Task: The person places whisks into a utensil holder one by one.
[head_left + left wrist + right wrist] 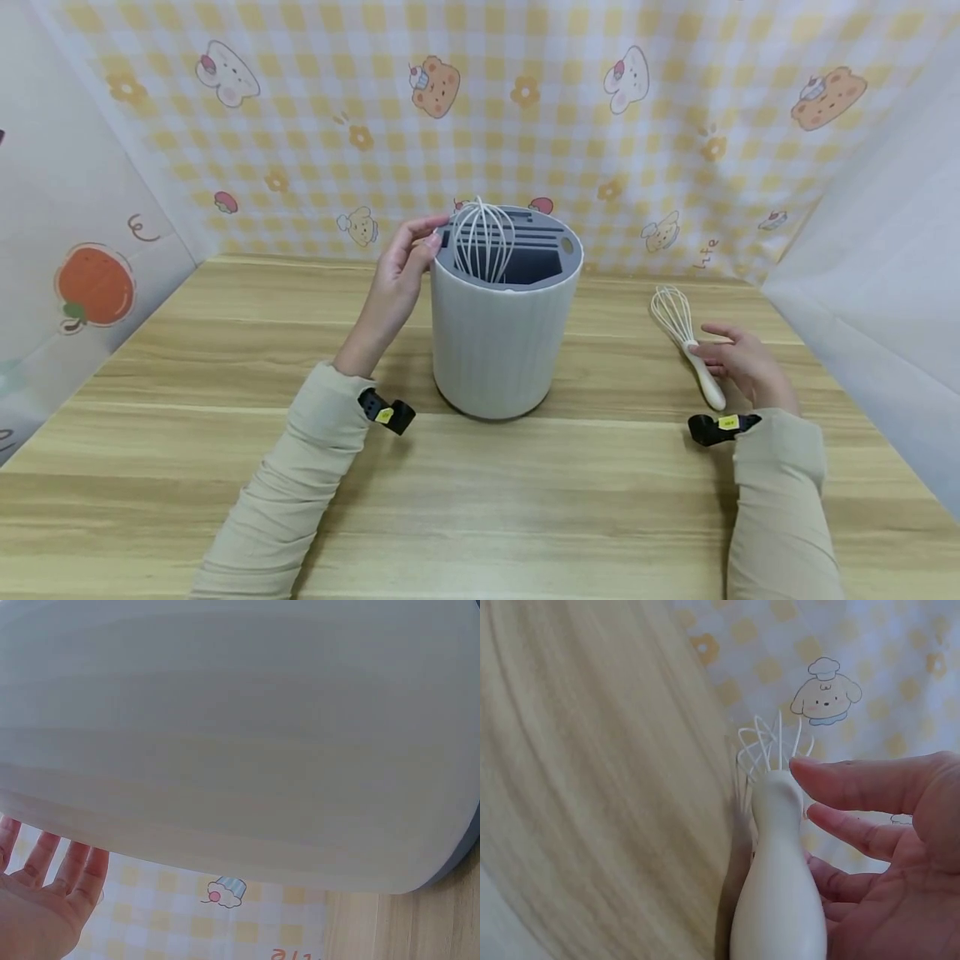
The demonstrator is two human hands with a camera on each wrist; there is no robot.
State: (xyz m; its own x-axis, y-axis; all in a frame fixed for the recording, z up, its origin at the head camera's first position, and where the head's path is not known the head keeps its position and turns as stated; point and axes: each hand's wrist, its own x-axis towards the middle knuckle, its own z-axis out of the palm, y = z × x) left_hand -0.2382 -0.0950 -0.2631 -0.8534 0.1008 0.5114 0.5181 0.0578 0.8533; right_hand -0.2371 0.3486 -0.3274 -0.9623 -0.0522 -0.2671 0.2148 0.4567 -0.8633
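A round off-white utensil holder (506,350) with a grey slotted top stands upright on the table. In its large opening is a white balloon whisk (483,242), wires up, its handle hidden inside. My left hand (401,267) rests at the holder's left rim; the left wrist view shows fairly straight fingers (86,877) along its wall. To the right, a second white whisk (780,877) lies on the table, wires away from me. My right hand (746,367) is beside it, thumb (862,784) and index fingertip right at its neck, the other fingers loosely bent alongside the handle.
The wood-grain table (525,517) runs back to a yellow checked cloth (525,108) with cartoon prints, close behind the holder. Pale sheets (870,275) hang along both sides. A small black camera (386,412) is strapped to each wrist.
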